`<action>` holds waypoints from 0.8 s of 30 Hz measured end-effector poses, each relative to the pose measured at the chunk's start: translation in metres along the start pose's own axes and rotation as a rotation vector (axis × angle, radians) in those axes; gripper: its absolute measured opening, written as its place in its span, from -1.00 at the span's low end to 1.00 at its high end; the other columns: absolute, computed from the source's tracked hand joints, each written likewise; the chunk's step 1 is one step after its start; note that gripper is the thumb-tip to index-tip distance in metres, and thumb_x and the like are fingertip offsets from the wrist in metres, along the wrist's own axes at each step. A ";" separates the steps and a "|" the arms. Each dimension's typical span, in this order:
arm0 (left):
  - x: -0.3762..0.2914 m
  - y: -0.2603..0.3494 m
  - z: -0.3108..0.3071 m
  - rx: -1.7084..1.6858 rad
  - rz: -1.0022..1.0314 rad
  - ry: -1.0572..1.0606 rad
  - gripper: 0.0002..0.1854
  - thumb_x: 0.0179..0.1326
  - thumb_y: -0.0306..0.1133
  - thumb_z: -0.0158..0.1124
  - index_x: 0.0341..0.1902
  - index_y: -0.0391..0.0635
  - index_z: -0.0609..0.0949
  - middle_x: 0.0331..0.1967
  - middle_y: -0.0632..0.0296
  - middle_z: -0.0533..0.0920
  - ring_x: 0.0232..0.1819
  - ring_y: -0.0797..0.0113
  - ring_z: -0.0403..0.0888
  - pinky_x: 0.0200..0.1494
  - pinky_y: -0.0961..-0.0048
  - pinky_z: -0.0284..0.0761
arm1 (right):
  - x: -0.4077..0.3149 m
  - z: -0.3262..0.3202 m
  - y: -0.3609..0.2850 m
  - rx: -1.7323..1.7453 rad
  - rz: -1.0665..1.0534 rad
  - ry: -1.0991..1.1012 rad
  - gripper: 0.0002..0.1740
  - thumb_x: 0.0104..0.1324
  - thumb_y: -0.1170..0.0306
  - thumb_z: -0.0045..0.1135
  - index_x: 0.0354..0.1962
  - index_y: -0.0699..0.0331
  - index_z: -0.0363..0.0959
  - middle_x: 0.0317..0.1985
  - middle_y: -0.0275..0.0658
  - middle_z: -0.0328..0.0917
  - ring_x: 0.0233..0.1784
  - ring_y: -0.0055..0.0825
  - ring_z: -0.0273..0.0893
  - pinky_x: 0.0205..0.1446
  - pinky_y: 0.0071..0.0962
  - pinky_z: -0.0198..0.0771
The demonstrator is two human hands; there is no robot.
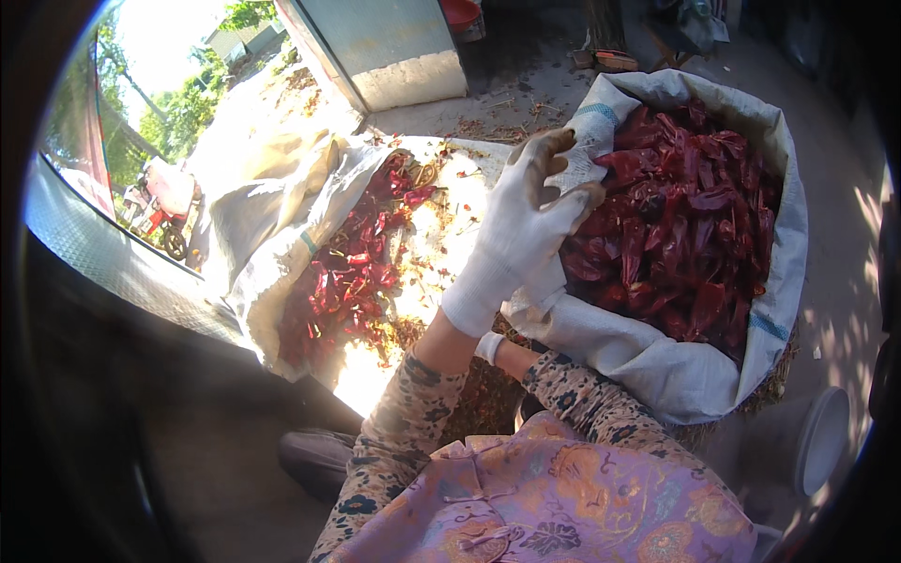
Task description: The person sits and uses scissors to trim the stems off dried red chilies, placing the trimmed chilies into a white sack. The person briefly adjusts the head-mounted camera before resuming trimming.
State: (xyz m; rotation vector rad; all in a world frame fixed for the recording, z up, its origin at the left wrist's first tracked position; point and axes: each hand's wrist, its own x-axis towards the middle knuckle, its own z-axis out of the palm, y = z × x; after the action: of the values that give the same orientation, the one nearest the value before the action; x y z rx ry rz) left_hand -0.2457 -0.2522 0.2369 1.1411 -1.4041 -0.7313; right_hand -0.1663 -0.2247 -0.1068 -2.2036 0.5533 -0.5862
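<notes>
My left hand, in a white knitted glove with soiled fingertips, is raised with its fingers apart and curled. It hangs beside the left edge of a big white woven sack with its rim rolled down, full of dried red chili peppers. My right hand is mostly hidden under the left forearm; only its white glove cuff shows, so what it holds cannot be seen. Left of the hands, a second woven sack lies on its side, with red peppers spilling from its mouth.
Stems and pepper scraps litter the sunlit surface between the sacks. A white bucket stands at the lower right. Farther off are a metal door panel, a tree trunk, a red basin and a red vehicle.
</notes>
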 end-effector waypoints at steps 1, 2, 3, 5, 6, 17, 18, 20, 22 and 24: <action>-0.017 -0.010 -0.002 -0.154 -0.070 0.038 -0.40 0.32 -0.38 0.26 0.41 -0.31 0.43 0.28 0.00 0.57 0.16 0.27 0.66 0.23 0.42 0.54 | 0.000 0.003 0.005 0.042 0.004 0.011 -0.68 0.51 0.19 -0.01 -0.11 0.24 0.60 -0.21 -0.13 0.68 -0.20 -0.32 0.66 -0.17 -0.35 0.57; -0.039 -0.023 -0.012 -0.174 -0.142 0.063 -0.46 0.34 -0.39 0.25 0.37 -0.30 0.47 0.21 0.04 0.62 0.10 0.29 0.68 0.19 0.43 0.56 | 0.001 0.007 0.010 0.092 0.008 0.025 -0.67 0.53 0.19 -0.03 -0.09 0.25 0.59 -0.20 -0.13 0.67 -0.20 -0.33 0.66 -0.18 -0.35 0.57; -0.065 -0.036 -0.027 -0.198 -0.204 0.094 -0.51 0.36 -0.40 0.24 0.34 -0.28 0.51 0.13 0.07 0.67 0.05 0.32 0.71 0.14 0.44 0.58 | 0.001 0.013 0.014 0.146 0.009 0.038 -0.67 0.54 0.19 -0.04 -0.07 0.25 0.58 -0.19 -0.14 0.67 -0.21 -0.34 0.65 -0.19 -0.36 0.57; -0.124 -0.066 -0.055 -0.186 -0.299 0.237 -0.65 0.43 -0.40 0.22 0.23 -0.28 0.58 -0.05 0.15 0.73 -0.08 0.39 0.72 0.02 0.44 0.61 | 0.005 0.026 0.018 0.296 0.005 0.062 -0.66 0.57 0.20 -0.07 -0.03 0.27 0.55 -0.16 -0.15 0.66 -0.22 -0.35 0.64 -0.21 -0.36 0.56; -0.157 -0.080 -0.070 -0.218 -0.393 0.353 -0.69 0.46 -0.39 0.23 0.18 -0.27 0.59 -0.09 0.17 0.73 -0.15 0.41 0.70 -0.04 0.45 0.60 | 0.007 0.032 0.018 0.405 0.018 0.062 -0.65 0.59 0.20 -0.09 -0.01 0.27 0.54 -0.15 -0.15 0.66 -0.22 -0.36 0.63 -0.22 -0.37 0.56; -0.385 -0.150 -0.095 -0.574 -0.860 0.716 -0.73 0.40 -0.46 0.34 0.13 -0.16 0.62 -0.20 0.27 0.72 -0.36 0.48 0.63 -0.28 0.53 0.54 | -0.002 -0.010 -0.031 1.181 0.674 -0.006 -0.53 0.61 0.16 -0.04 0.20 0.37 0.44 -0.18 -0.04 0.70 -0.41 -0.29 0.66 -0.47 -0.30 0.57; -0.384 -0.153 -0.092 -0.505 -0.881 0.708 -0.74 0.41 -0.46 0.34 0.13 -0.15 0.62 -0.19 0.29 0.71 -0.35 0.48 0.63 -0.26 0.53 0.54 | -0.003 -0.013 -0.034 1.023 0.623 -0.024 -0.51 0.58 0.14 0.04 0.21 0.38 0.43 -0.22 -0.05 0.70 -0.43 -0.29 0.66 -0.47 -0.29 0.57; -0.373 -0.157 -0.089 -0.448 -0.788 0.663 -0.77 0.42 -0.46 0.31 0.11 -0.13 0.62 -0.18 0.33 0.68 -0.30 0.51 0.61 -0.21 0.55 0.54 | -0.002 -0.015 -0.037 0.856 0.572 -0.063 -0.47 0.51 0.15 0.19 0.22 0.39 0.43 -0.31 -0.07 0.68 -0.41 -0.31 0.65 -0.40 -0.29 0.58; -0.357 -0.153 -0.090 -0.370 -0.799 0.614 -0.69 0.45 -0.48 0.27 0.21 -0.20 0.57 -0.05 0.33 0.60 -0.16 0.56 0.53 -0.07 0.55 0.52 | -0.001 -0.014 -0.040 1.057 0.690 -0.013 -0.52 0.49 0.21 0.21 0.19 0.38 0.45 -0.35 -0.09 0.65 -0.39 -0.36 0.60 -0.30 -0.29 0.56; -0.330 -0.142 -0.089 -0.311 -0.728 0.623 -0.75 0.44 -0.46 0.29 0.15 -0.15 0.60 -0.09 0.33 0.64 -0.21 0.55 0.57 -0.13 0.55 0.52 | -0.001 -0.011 -0.044 1.189 0.670 0.002 -0.60 0.51 0.22 0.19 0.12 0.35 0.47 -0.35 -0.12 0.63 -0.37 -0.38 0.56 -0.30 -0.32 0.53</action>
State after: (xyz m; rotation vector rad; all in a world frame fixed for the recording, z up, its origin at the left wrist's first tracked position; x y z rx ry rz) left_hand -0.1586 0.0204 0.0021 1.4670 -0.3186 -0.9411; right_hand -0.1644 -0.2042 -0.0666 -0.8264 0.6550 -0.3781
